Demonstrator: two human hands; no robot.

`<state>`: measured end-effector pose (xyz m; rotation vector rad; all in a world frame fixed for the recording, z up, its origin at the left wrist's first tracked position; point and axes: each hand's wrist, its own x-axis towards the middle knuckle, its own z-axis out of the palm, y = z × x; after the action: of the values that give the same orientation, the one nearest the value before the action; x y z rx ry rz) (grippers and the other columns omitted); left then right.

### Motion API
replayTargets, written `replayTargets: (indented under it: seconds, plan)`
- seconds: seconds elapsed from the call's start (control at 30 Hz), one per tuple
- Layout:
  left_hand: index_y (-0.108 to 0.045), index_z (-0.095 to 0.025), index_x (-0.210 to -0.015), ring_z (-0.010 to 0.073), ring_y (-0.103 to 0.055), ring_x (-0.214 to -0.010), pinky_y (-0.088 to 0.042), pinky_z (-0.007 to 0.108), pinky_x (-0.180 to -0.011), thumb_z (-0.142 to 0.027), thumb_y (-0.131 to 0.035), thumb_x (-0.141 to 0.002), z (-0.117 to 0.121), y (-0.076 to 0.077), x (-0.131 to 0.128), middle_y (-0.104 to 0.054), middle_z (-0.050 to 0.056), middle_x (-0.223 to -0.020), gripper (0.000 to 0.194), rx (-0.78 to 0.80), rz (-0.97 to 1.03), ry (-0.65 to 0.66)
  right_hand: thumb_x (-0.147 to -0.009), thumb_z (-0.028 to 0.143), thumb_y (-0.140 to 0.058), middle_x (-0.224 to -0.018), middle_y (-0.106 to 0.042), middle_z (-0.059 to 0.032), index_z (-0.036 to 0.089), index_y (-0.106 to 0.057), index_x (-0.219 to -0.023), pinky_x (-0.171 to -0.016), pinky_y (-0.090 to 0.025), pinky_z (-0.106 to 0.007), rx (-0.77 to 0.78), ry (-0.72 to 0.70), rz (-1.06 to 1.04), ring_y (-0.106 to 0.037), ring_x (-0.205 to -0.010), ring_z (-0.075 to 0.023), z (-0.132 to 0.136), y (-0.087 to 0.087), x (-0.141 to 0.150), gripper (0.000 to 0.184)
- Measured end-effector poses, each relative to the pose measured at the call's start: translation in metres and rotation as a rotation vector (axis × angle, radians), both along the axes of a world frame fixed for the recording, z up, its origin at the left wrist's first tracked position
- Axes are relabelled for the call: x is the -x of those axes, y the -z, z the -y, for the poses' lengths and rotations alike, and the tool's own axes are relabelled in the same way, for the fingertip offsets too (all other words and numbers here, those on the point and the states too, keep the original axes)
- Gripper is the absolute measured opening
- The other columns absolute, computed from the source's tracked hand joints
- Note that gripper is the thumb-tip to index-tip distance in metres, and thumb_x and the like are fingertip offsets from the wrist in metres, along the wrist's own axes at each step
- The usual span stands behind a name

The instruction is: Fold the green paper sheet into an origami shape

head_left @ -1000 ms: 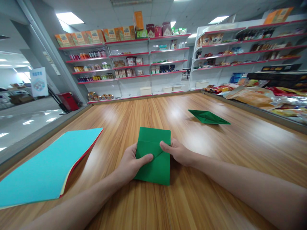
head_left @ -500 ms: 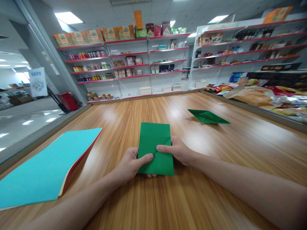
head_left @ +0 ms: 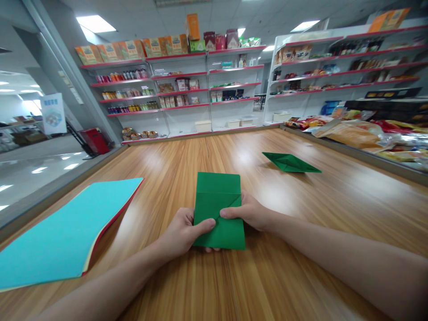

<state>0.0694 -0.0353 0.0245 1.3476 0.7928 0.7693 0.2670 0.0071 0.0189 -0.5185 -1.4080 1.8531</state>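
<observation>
Since the earlier frame, the folded green paper (head_left: pixel 219 183) has shifted slightly rightward; it lies between the hands over the table (head_left: pixel 274 276), long axis pointing away from the person. The left hand (head_left: pixel 182 232) and right hand (head_left: pixel 254 211) pinch its opposite long sides, thumbs on top, neither clearly nearer. Beyond, rightward, sits a pointed green paper fold (head_left: pixel 291 163).
</observation>
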Motion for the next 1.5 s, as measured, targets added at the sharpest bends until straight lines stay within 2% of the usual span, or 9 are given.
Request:
replayTargets:
  seconds: [0.17, 0.37, 0.7, 0.8, 0.97, 1.07, 1.13, 1.27, 1.5]
  plan:
    - [-0.068, -0.007, -0.085, 0.0137, -0.065, -0.054, -0.054, 0.021, -0.052, -0.037, -0.07, -0.081, 0.002, 0.001, -0.002, -0.07, 0.01, -0.074, 0.03, 0.004, 0.062, 0.021, -0.065, 0.023, -0.078, -0.099, -0.071, -0.0092, 0.013, -0.066, -0.105, -0.08, -0.053, -0.037, 0.021, 0.05, -0.024, -0.067, -0.084, -0.0211, -0.002, 0.005, -0.002, 0.044]
    - [-0.067, -0.01, -0.105, 0.0235, -0.067, -0.09, -0.058, 0.031, -0.071, -0.021, -0.072, -0.074, -0.004, 0.005, 0.002, -0.07, 0.013, -0.101, 0.033, 0.08, 0.225, 0.091, -0.067, 0.024, -0.076, -0.101, -0.071, -0.0105, 0.013, -0.067, -0.104, -0.08, -0.053, -0.039, 0.039, 0.113, -0.028, -0.067, -0.086, -0.0226, -0.006, 0.006, -0.004, 0.039]
    - [-0.061, -0.005, -0.101, 0.0292, -0.073, -0.079, -0.057, 0.027, -0.059, -0.011, -0.053, -0.059, -0.008, 0.013, 0.006, -0.074, 0.02, -0.089, 0.043, 0.187, 0.257, 0.121, -0.067, 0.025, -0.076, -0.101, -0.071, -0.0102, 0.014, -0.067, -0.103, -0.084, -0.051, -0.04, 0.03, 0.208, -0.023, -0.067, -0.088, -0.0234, -0.006, 0.007, -0.003, 0.039]
    - [-0.052, -0.008, -0.11, 0.0284, -0.073, -0.079, -0.056, 0.028, -0.058, -0.016, -0.053, -0.066, -0.006, 0.012, 0.005, -0.074, 0.02, -0.091, 0.045, 0.153, 0.217, 0.11, -0.067, 0.025, -0.076, -0.101, -0.071, -0.0101, 0.015, -0.068, -0.102, -0.084, -0.051, -0.041, 0.025, 0.218, -0.03, -0.067, -0.089, -0.0241, -0.007, 0.007, -0.003, 0.037]
    - [-0.036, -0.014, -0.121, 0.0214, -0.072, -0.064, -0.053, 0.026, -0.056, -0.029, -0.046, -0.085, 0.0, 0.011, 0.001, -0.074, 0.013, -0.073, 0.04, 0.026, 0.11, 0.117, -0.068, 0.025, -0.076, -0.1, -0.072, -0.0095, 0.016, -0.067, -0.106, -0.087, -0.05, -0.042, 0.032, 0.225, -0.03, -0.067, -0.09, -0.0239, -0.008, 0.009, -0.003, 0.04]
    - [-0.042, -0.016, -0.111, 0.0206, -0.069, -0.053, -0.049, 0.023, -0.046, -0.036, -0.05, -0.084, -0.001, 0.012, 0.0, -0.07, 0.006, -0.063, 0.034, 0.026, 0.096, 0.058, -0.067, 0.025, -0.076, -0.1, -0.072, -0.0097, 0.016, -0.067, -0.108, -0.086, -0.05, -0.043, 0.031, 0.237, -0.035, -0.067, -0.088, -0.0243, -0.009, 0.009, -0.002, 0.043]
    - [-0.049, -0.015, -0.091, 0.0169, -0.062, -0.041, -0.042, 0.019, -0.037, -0.043, -0.053, -0.084, -0.003, 0.011, 0.0, -0.059, -0.001, -0.049, 0.028, -0.001, 0.052, -0.047, -0.067, 0.025, -0.076, -0.1, -0.072, -0.0095, 0.016, -0.066, -0.109, -0.086, -0.051, -0.044, 0.03, 0.241, -0.044, -0.068, -0.087, -0.0246, -0.009, 0.009, -0.001, 0.045]
    - [-0.042, -0.017, -0.059, 0.0069, -0.041, -0.028, -0.021, 0.015, -0.031, -0.055, -0.048, -0.086, -0.004, 0.007, -0.002, -0.036, -0.008, -0.037, 0.047, -0.07, -0.093, -0.232, -0.067, 0.024, -0.076, -0.099, -0.072, -0.0091, 0.017, -0.064, -0.114, -0.086, -0.051, -0.044, 0.023, 0.238, -0.071, -0.068, -0.088, -0.0252, -0.009, 0.009, 0.002, 0.049]
    - [-0.033, -0.02, -0.055, 0.0032, -0.024, -0.034, -0.018, 0.018, -0.033, -0.067, -0.054, -0.078, -0.002, 0.005, 0.002, -0.024, -0.01, -0.047, 0.057, -0.039, -0.014, -0.16, -0.067, 0.022, -0.075, -0.096, -0.073, -0.0089, 0.017, -0.063, -0.116, -0.08, -0.053, -0.042, 0.063, 0.229, -0.078, -0.068, -0.085, -0.0251, -0.007, 0.007, 0.007, 0.051]
